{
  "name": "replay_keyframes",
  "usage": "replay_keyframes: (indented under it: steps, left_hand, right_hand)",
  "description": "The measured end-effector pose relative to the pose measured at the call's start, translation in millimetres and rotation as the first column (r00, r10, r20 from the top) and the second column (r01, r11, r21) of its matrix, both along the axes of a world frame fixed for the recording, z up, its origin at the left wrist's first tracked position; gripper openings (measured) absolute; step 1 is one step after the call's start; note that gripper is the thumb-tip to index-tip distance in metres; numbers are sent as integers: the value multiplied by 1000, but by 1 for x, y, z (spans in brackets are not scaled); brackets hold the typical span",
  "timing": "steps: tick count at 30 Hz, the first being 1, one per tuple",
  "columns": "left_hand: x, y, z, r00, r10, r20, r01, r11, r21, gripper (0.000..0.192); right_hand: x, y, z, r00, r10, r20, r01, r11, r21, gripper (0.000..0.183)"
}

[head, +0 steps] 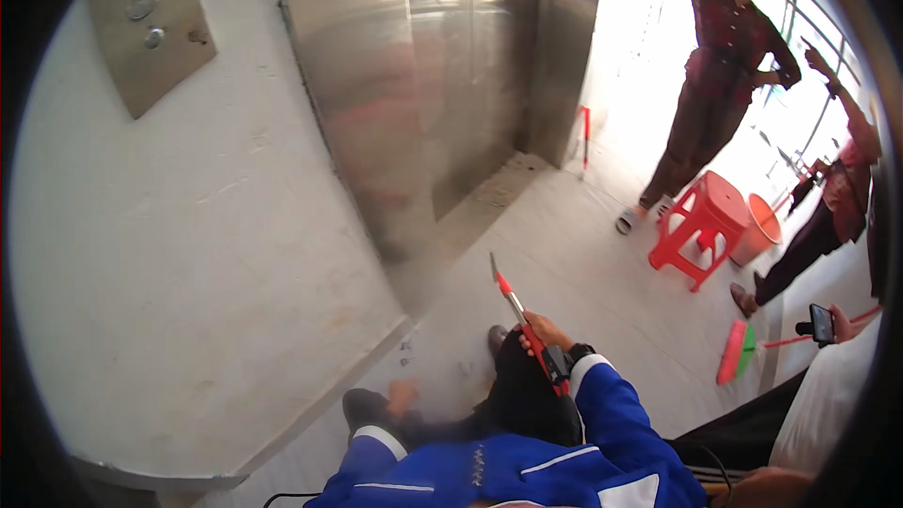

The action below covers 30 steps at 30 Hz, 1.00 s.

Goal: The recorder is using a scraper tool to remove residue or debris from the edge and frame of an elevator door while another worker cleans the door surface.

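Observation:
My right hand (544,336), a dark watch on its wrist, is closed around a red and silver long-handled tool (529,321). The tool has a narrow pointed grey tip and a dark box-like part near its lower end. It slants up and left above my right leg. My left hand (402,395) is low at the left, by my left knee (365,406). Its fingers are blurred, and nothing shows in it. Both sleeves are blue with white cuffs.
Ahead are metal elevator doors (451,70); a button panel (156,21) is on the left wall. At right are a red plastic stool (705,226), an orange bucket (760,226), a pink and green broom (736,353), a standing person (719,70), another person (818,240) and a hand holding a phone (839,324).

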<state>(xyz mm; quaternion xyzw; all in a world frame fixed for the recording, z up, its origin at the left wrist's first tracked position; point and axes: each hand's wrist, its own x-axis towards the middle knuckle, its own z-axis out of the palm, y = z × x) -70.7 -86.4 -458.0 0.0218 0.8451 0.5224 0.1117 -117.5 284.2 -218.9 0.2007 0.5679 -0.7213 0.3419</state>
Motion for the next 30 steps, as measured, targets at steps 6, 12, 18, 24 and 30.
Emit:
replay_keyframes:
  steps: [6,12,18,24,30]
  left_hand:
    - [14,-15,43,956,140,-257,-202,951,-232,17]
    - [-39,-6,202,885,33,-464,-238,889,-391,15]
    - [-69,-43,382,465,-57,-883,-537,775,-333,25]
    - [-94,-45,590,-25,-475,-880,-763,578,-290,37]
    - [-111,-45,701,-120,-496,-860,-904,413,-112,36]
  right_hand:
    - [-7,-21,-15,993,82,-87,-86,995,-46,44]
    - [-32,7,-64,990,137,24,-135,989,-67,44]
    - [-39,19,-79,989,143,45,-142,990,-24,49]
    - [-28,30,-72,984,-6,178,54,962,-268,48]
    - [-27,30,-85,992,-46,114,74,964,-254,48]
